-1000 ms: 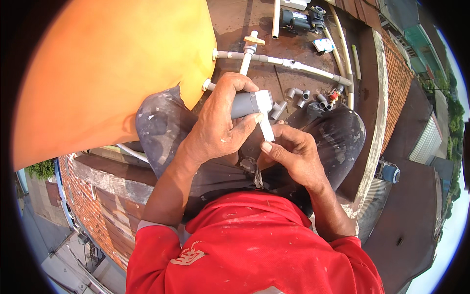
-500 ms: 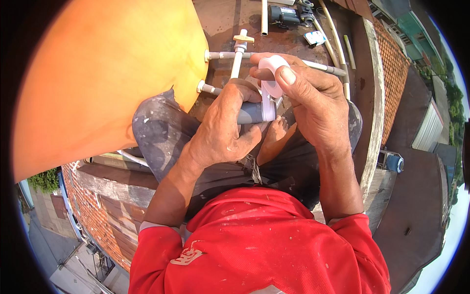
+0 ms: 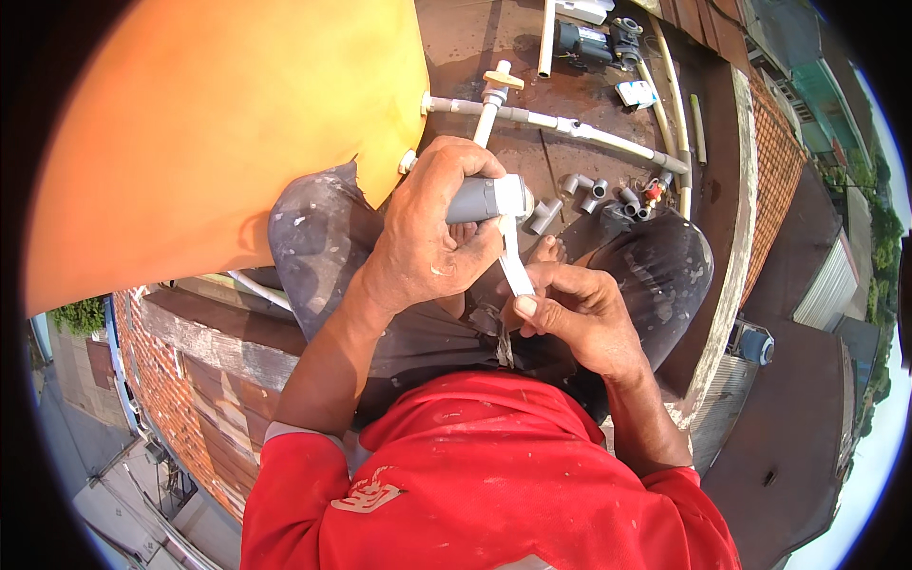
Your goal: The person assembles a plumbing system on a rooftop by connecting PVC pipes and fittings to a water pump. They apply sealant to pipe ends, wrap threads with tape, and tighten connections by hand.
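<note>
My left hand [image 3: 413, 233] is closed around a grey pipe fitting [image 3: 467, 200], its far end pointing right. White thread seal tape [image 3: 515, 264] wraps that end and runs down as a taut strip toward my right hand [image 3: 584, 318]. The thumb and fingers of the right hand pinch the strip's lower end, below and to the right of the fitting. The roll of tape does not show; the fingers may hide it. Both hands are above my bent knees.
A big orange tank [image 3: 237, 133] rises at the left. Pipes run from it, one carrying a valve with a tan handle [image 3: 503, 80]. Loose grey fittings [image 3: 579, 185] lie ahead of my right knee. Farther off are a pump [image 3: 584, 43] and a low wall [image 3: 736, 237] at the right.
My right hand has swung from above the fitting down toward my body, drawing the tape strip downward. The tape roll, plain to see before, is no longer visible. The left hand keeps its grip.
</note>
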`<act>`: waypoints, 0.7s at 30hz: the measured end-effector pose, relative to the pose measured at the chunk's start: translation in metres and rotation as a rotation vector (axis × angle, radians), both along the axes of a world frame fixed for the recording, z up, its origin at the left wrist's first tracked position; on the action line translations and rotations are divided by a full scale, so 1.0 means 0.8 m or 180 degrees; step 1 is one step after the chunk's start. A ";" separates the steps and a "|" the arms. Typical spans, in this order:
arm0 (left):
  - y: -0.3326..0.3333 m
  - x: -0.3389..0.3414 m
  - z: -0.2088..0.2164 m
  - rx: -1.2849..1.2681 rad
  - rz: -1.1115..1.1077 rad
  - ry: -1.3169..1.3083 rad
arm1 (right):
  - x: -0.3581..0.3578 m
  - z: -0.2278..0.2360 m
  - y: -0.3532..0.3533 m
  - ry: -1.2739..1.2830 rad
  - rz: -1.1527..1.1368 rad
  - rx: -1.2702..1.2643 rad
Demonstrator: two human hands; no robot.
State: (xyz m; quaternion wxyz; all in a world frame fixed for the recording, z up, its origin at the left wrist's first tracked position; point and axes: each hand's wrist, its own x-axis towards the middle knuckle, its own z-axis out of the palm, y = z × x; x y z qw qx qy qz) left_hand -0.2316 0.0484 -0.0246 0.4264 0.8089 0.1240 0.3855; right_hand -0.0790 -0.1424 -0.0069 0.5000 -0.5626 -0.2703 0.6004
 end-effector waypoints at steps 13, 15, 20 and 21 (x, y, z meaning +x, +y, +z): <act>-0.021 0.011 0.010 0.0143 -0.0277 0.0000 | 0.042 0.040 0.096 -0.0405 -0.0803 0.1209; -0.020 0.012 0.010 0.0162 -0.0281 -0.0133 | 0.041 0.026 0.101 -0.0483 -0.0904 0.0906; -0.011 0.006 0.009 0.0326 -0.0047 -0.0251 | 0.033 -0.023 0.069 0.0290 -0.0604 0.0424; -0.009 0.005 0.007 0.0329 -0.0007 -0.0215 | 0.026 -0.021 0.053 0.0318 -0.0481 0.0392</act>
